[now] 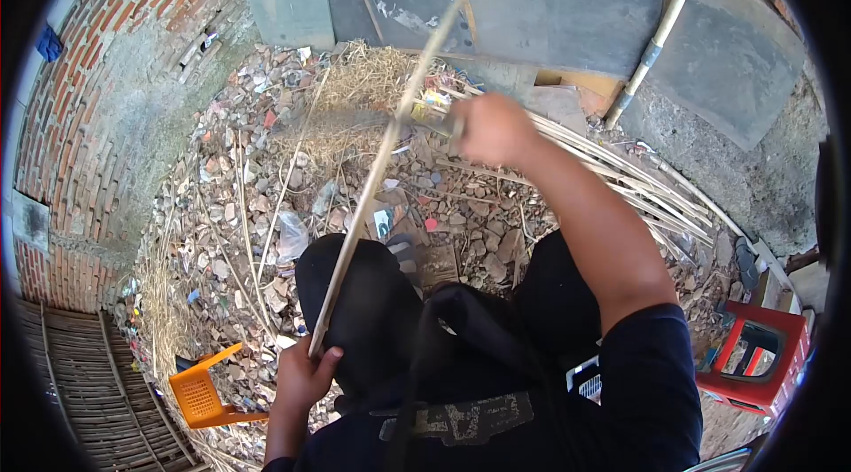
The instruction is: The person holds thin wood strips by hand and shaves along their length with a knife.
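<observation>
My left hand (pixel 303 374) is closed around the lower end of a long pale bamboo strip (pixel 365 197), beside my left knee. The strip slants up and away over the knee, its far end blurred near the grey panels. In my right hand (pixel 493 131) is the handle of a knife with a long blade (pixel 346 120). Motion smears the blade, which points left and crosses the strip at its upper part. Whether the edge touches the strip I cannot tell.
Rubble (pixel 222 224) covers the ground, with a heap of straw-like shavings (pixel 359 78) ahead. More bamboo strips (pixel 612 172) lie at the right. An orange plastic stool (pixel 197 394) lies at left, a red stool (pixel 740 392) at right. A pipe (pixel 654 46) leans by the far wall.
</observation>
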Action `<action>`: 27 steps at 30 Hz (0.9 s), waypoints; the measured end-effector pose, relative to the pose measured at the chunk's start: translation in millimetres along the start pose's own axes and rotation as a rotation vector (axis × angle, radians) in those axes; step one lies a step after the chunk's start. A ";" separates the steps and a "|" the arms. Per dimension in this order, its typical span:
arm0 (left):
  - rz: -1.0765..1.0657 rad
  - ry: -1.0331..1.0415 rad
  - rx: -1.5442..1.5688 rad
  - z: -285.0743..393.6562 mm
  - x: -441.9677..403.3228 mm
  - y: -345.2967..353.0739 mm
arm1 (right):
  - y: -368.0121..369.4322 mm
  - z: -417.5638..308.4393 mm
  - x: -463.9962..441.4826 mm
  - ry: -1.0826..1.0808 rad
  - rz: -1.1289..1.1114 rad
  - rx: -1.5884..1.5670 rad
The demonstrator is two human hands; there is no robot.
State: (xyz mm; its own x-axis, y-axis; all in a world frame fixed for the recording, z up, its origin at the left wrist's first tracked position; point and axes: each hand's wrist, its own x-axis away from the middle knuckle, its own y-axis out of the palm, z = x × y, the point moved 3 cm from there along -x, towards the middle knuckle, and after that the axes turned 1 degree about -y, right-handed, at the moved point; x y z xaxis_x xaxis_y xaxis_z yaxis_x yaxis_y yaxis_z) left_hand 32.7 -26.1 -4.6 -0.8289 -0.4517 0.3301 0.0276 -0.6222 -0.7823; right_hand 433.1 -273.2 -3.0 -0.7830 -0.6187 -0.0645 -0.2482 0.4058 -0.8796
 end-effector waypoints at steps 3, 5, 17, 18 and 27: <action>0.020 0.042 -0.041 -4.7 -7.3 -3.4 | -15.3 22.2 -2.8 0.047 0.129 0.023; 0.031 0.034 -0.017 -3.8 -5.0 -3.5 | -8.2 26.1 0.0 -0.022 0.134 0.032; -0.008 0.024 -0.062 7.8 -3.9 -10.9 | -13.2 50.5 -17.5 0.094 0.085 -0.055; -0.021 0.031 -0.052 9.6 -4.5 -13.3 | -8.8 46.2 -12.1 0.043 0.070 -0.046; -0.080 -0.014 -0.012 2.6 -5.4 -6.4 | -3.0 8.7 -1.7 -0.085 -0.141 0.054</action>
State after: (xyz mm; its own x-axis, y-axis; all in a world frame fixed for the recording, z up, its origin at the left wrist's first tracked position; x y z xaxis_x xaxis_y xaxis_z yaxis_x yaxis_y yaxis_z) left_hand 38.5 -21.3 0.0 -0.8204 -0.4094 0.3992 -0.0453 -0.6495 -0.7590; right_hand 440.2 -279.3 -4.3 -0.6910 -0.7225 0.0235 -0.3191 0.2757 -0.9067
